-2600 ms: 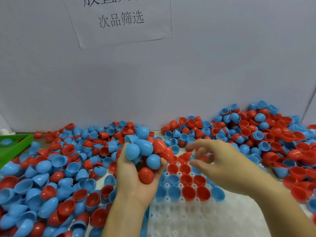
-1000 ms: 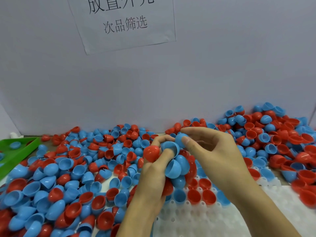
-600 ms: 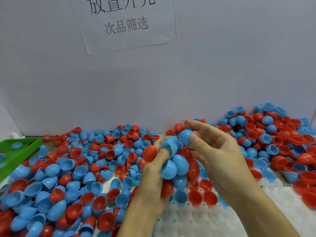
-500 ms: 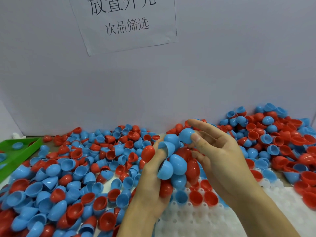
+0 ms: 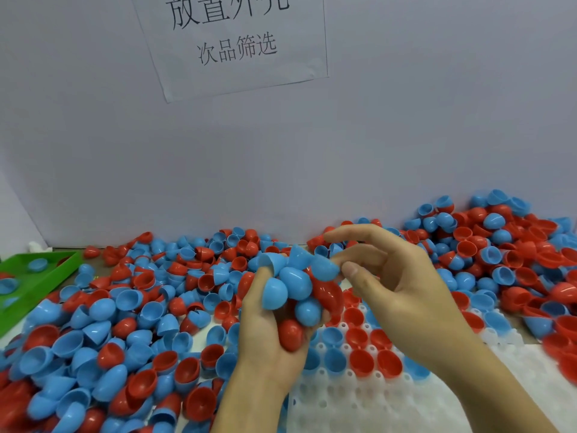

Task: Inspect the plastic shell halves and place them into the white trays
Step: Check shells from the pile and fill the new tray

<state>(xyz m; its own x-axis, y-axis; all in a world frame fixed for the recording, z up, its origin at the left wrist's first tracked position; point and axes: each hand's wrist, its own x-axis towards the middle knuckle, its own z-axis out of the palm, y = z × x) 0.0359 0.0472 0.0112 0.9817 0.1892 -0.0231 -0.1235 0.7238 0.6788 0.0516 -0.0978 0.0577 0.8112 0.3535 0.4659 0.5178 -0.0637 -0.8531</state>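
Head view: sorting shell halves over the white tray.
I see my left hand cupping a clump of shells; my right hand pinches one blue half above the tray.

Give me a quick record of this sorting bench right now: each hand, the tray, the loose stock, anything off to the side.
left hand: cradles a handful of blue and red shell halves
right hand: pinches one blue shell half at the top of that handful
white tray: far rows hold blue and red halves, open side up; near pockets bare
loose shell halves: heaped left and right
green tray: far left, a few blue halves inside
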